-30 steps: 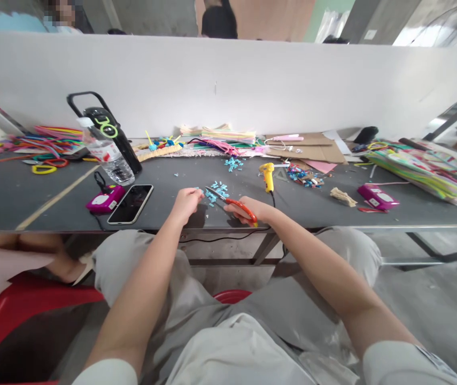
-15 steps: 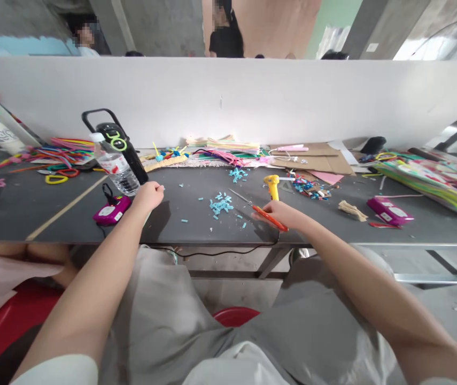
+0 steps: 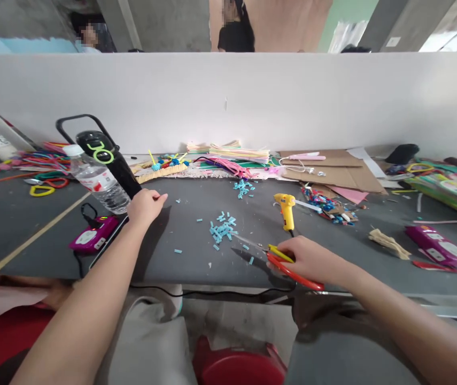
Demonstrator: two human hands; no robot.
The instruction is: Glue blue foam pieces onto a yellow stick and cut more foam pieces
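My left hand (image 3: pixel 147 207) is closed above the table, beside a black flask (image 3: pixel 122 166) and a clear water bottle (image 3: pixel 102 182). Its thumb and forefinger are pressed together; anything between them is too hidden to make out. In my right hand (image 3: pixel 306 260) is a pair of scissors (image 3: pixel 290 274) with red and yellow handles. Their blades point left, with the tips at the edge of a loose pile of short light-blue pieces (image 3: pixel 223 230). Several more blue pieces lie scattered round it. A yellow glue gun (image 3: pixel 286 211) lies just beyond my right hand.
Purple power blocks (image 3: pixel 94 235) stand at left and right. Bundles of coloured strips (image 3: pixel 238 152) and cardboard (image 3: pixel 328 160) line the white partition (image 3: pixel 228 101). Coloured scraps (image 3: pixel 332 206) lie behind the glue gun. A black cable (image 3: pixel 212 293) hangs along the table's front edge.
The view has shifted closer to the table. My right hand with the scissors has come nearer the front edge, and the blade tips now meet the blue pile. Another person's hand at left has gone from view.
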